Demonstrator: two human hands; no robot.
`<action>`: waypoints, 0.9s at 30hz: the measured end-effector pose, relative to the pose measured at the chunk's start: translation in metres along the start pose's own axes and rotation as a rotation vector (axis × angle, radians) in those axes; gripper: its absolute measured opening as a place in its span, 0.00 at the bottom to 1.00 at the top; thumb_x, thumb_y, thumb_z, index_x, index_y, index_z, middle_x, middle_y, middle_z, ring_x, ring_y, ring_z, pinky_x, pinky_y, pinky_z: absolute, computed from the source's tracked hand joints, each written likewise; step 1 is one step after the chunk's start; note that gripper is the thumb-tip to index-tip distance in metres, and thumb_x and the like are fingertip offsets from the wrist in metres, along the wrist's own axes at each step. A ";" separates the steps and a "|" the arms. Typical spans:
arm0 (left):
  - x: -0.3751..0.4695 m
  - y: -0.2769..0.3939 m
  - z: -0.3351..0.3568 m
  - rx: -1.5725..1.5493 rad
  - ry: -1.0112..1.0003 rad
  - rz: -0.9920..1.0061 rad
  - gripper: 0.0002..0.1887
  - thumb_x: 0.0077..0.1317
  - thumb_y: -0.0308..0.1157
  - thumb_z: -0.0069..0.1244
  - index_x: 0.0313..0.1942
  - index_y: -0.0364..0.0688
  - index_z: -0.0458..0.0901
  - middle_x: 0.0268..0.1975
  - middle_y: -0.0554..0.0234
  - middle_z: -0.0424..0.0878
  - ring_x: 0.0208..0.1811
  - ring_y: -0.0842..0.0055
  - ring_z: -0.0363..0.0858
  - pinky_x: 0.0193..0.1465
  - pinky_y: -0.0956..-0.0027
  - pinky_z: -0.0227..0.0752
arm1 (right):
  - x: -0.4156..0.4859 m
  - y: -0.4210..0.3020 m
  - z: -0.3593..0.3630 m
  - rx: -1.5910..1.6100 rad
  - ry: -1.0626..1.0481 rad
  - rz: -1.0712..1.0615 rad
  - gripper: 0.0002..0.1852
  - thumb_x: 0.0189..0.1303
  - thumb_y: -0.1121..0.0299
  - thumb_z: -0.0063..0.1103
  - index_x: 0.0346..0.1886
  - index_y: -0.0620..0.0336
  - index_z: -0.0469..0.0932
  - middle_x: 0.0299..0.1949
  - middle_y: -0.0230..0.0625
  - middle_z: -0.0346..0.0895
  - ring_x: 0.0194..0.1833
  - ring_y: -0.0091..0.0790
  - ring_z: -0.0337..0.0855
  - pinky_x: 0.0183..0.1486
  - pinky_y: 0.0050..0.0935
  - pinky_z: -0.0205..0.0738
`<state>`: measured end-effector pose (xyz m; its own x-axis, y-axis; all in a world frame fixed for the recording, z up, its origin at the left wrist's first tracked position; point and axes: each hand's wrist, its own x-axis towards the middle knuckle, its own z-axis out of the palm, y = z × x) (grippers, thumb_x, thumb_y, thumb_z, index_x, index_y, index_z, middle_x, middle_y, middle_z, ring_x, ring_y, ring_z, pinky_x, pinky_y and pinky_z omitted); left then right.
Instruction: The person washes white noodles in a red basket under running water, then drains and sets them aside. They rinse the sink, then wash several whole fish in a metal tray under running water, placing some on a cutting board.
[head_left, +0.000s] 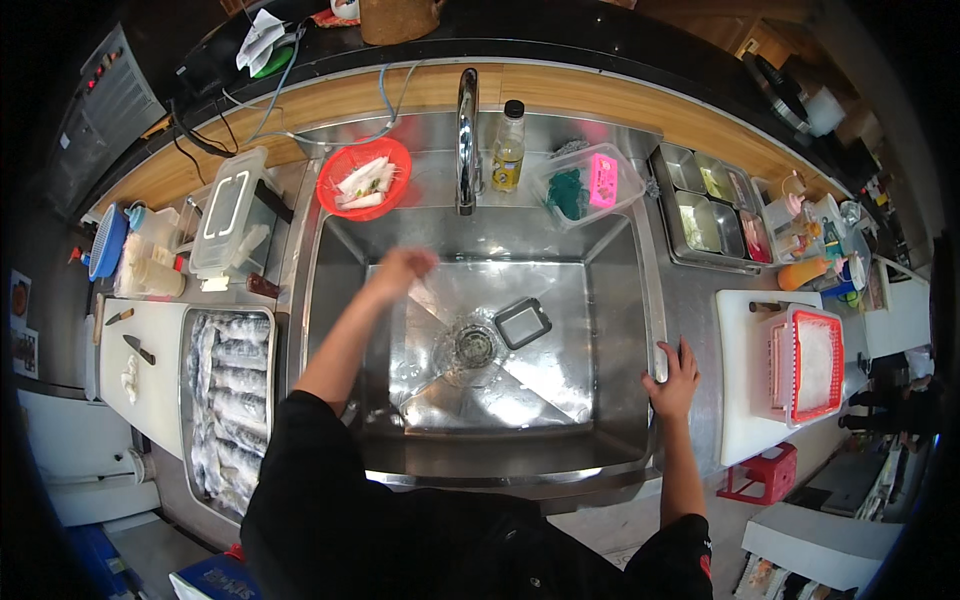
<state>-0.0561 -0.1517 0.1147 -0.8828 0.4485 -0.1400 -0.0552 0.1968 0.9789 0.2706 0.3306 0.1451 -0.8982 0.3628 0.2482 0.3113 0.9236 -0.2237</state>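
My left hand is over the left part of a stainless steel sink; it is blurred, so its fingers cannot be made out well. On the sink's right rim rests my right hand, fingers spread, close to a small pale object that I cannot identify; whether the hand touches it is unclear. A small dark-rimmed rectangular tray lies on the sink floor beside the round drain. Above the sink's back edge stands a chrome faucet.
Left: a metal tray of fish fillets, a cutting board with knives, a lidded plastic box. Behind: a red colander, a bottle, a clear tub. Right: metal containers, a second cutting board, a red basket.
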 end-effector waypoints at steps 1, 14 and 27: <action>0.007 0.041 -0.025 0.493 0.114 0.108 0.12 0.71 0.28 0.49 0.50 0.36 0.85 0.43 0.57 0.89 0.42 0.74 0.85 0.47 0.66 0.78 | 0.000 0.001 0.001 -0.001 -0.015 0.012 0.37 0.42 0.55 0.72 0.63 0.37 0.76 0.73 0.47 0.62 0.72 0.53 0.63 0.68 0.56 0.57; 0.118 0.067 -0.114 1.118 0.281 0.334 0.20 0.71 0.41 0.48 0.55 0.37 0.83 0.44 0.40 0.85 0.50 0.47 0.82 0.53 0.51 0.76 | -0.001 0.004 0.001 0.004 -0.025 0.040 0.36 0.44 0.54 0.72 0.63 0.35 0.75 0.74 0.44 0.62 0.73 0.51 0.62 0.69 0.55 0.57; -0.033 -0.226 0.143 0.818 -0.251 -0.121 0.14 0.64 0.38 0.53 0.42 0.39 0.87 0.40 0.43 0.88 0.42 0.55 0.88 0.48 0.56 0.82 | 0.004 0.003 0.002 -0.028 -0.054 0.051 0.36 0.44 0.52 0.72 0.62 0.35 0.76 0.75 0.42 0.62 0.72 0.51 0.64 0.68 0.55 0.58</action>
<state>0.0525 -0.0860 -0.1233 -0.7577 0.5443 -0.3600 0.2959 0.7782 0.5539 0.2676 0.3347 0.1436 -0.8962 0.4028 0.1863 0.3648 0.9077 -0.2076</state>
